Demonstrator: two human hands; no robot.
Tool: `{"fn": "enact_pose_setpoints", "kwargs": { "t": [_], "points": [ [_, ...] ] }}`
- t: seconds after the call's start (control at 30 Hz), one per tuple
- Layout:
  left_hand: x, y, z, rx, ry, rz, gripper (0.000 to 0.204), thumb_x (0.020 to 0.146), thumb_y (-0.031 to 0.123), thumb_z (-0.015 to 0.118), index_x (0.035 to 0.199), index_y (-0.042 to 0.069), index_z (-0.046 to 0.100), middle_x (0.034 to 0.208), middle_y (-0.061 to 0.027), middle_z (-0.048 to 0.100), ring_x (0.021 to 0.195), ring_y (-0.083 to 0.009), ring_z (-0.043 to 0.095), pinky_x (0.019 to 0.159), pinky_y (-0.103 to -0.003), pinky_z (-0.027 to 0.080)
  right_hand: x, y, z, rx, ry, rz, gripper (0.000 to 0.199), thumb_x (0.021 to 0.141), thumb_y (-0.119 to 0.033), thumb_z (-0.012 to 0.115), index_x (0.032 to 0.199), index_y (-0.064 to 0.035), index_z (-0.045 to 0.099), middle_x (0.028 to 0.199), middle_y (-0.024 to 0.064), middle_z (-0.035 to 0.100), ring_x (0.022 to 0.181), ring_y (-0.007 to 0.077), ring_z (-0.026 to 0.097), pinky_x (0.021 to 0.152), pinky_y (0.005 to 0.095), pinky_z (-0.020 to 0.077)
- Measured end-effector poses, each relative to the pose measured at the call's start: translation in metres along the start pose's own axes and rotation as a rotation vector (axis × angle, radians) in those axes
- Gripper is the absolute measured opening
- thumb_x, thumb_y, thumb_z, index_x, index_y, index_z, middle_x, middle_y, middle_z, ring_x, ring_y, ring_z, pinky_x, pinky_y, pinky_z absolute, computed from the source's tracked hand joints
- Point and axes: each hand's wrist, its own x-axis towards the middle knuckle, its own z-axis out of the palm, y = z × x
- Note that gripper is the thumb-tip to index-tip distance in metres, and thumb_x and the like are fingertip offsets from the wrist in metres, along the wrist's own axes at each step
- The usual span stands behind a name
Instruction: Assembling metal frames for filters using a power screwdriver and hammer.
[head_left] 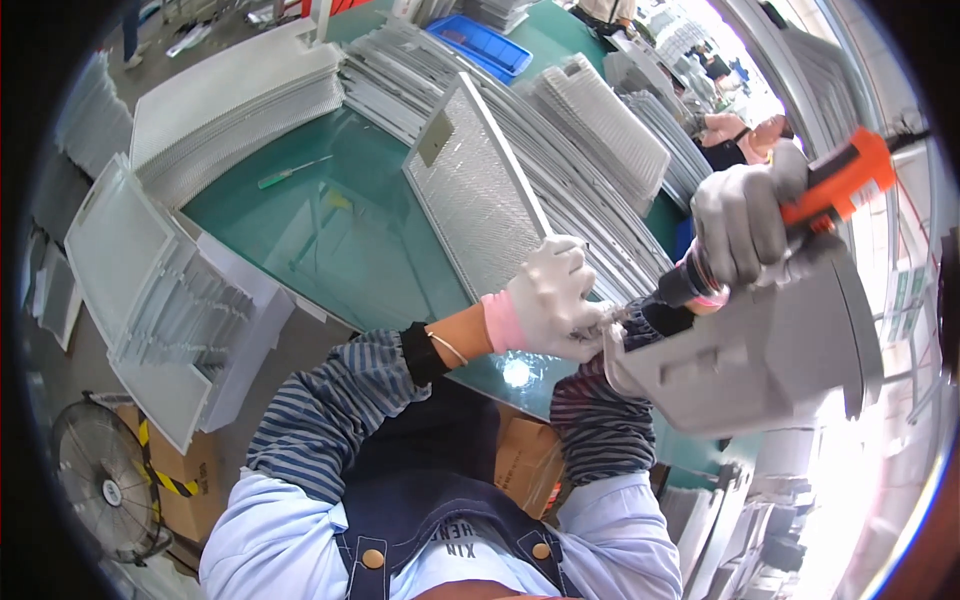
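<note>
My left hand (pixel 548 298), in a white glove, pinches the near corner of a rectangular metal mesh filter panel (pixel 470 190) that lies tilted on the green table (pixel 330 230). My right hand (pixel 742 222), in a grey glove, grips an orange and black power screwdriver (pixel 830 185). Its dark tip (pixel 668 290) points at the panel corner, right beside my left fingers. A grey metal bracket part (pixel 760 360) sits under the tool, close to the camera.
Stacks of mesh panels (pixel 590 120) fan out across the back of the table, with more stacks (pixel 230 110) at the left. A green-handled screwdriver (pixel 290 173) lies on the glass. A blue bin (pixel 480 45) stands far back. A floor fan (pixel 100 480) and cardboard boxes sit lower left. Another person (pixel 735 135) works at the right.
</note>
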Motion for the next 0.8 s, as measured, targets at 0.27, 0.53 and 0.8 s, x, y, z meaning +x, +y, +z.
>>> {"fn": "enact_pose_setpoints", "kwargs": {
  "t": [0.27,0.53,0.8],
  "points": [
    [-0.005,-0.011,-0.002,-0.154,0.040,-0.010,0.028,0.050,0.031,0.071,0.056,0.008,0.057,0.062,-0.0061,0.047,0.064,-0.0255,0.051,0.075,-0.041,0.045,0.037,0.023,0.010,0.048,0.120,-0.090,0.020,0.089,-0.011,0.065,0.091,0.0032,0.050,0.065,0.0142,0.060,0.044,0.0196,0.058,0.039,0.0300,0.0538],
    [-0.011,-0.020,0.003,-0.168,0.023,-0.037,0.031,0.048,0.032,0.072,0.054,0.008,0.053,0.065,-0.0062,0.048,0.067,-0.0264,0.053,0.089,-0.048,0.049,0.036,0.059,0.006,0.221,0.148,-0.337,0.019,0.090,-0.012,0.064,0.085,0.0027,0.052,0.060,0.0147,0.059,0.042,0.0182,0.056,0.036,0.0302,0.0513],
    [-0.010,0.005,-0.015,-0.139,0.004,-0.025,0.026,0.053,0.028,0.074,0.067,0.011,0.060,0.065,-0.0033,0.046,0.067,-0.0241,0.052,0.089,-0.049,0.049,-0.003,-0.011,0.048,-0.572,0.712,-0.273,0.026,0.089,-0.019,0.066,0.106,-0.0023,0.057,0.081,0.0085,0.063,0.060,0.0176,0.061,0.050,0.0289,0.0504]
  ]
}}
